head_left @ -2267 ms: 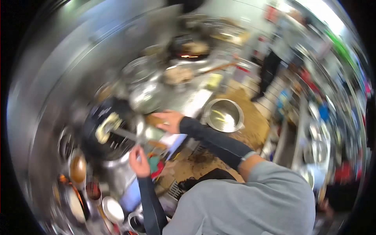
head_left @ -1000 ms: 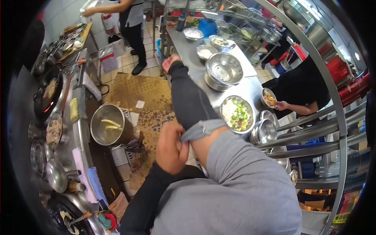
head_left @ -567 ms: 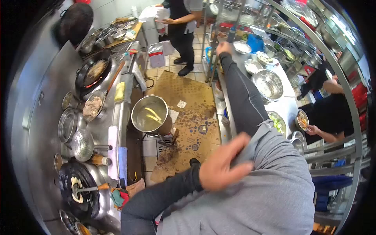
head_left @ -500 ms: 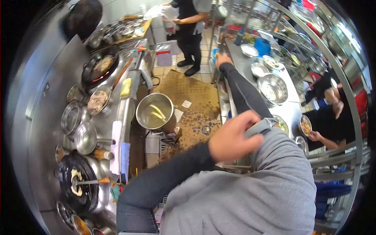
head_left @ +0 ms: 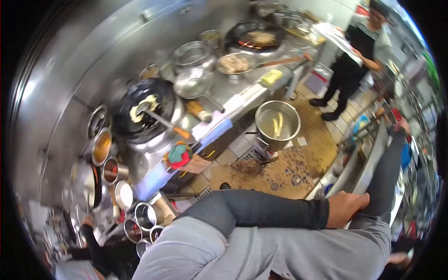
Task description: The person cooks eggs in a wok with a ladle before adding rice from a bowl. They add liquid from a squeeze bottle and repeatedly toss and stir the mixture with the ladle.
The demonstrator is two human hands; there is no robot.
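My left hand (head_left: 347,207) reaches across my body to my right arm. Its fingers curl against the sleeve (head_left: 380,193) near the elbow, where black meets grey. Far out at the right, my right hand (head_left: 402,125) is small and blurred beside the metal shelving, its fingers not clear. On the stove at left, a black wok (head_left: 123,109) holds a pale yellow mass with a wooden-handled ladle (head_left: 163,121) resting in it. A perforated strainer (head_left: 192,83) lies beside it.
A large steel pot (head_left: 295,132) with pale yellow sticks in liquid stands low by the stove. A co-worker (head_left: 347,60) holds a white sheet or bag. Another person's hand (head_left: 87,219) is at the lower left, near several pots. Cardboard (head_left: 326,135) covers the floor.
My view has swung left toward the stove. My left hand has come down onto the right sleeve near the elbow. My right arm stays stretched out.
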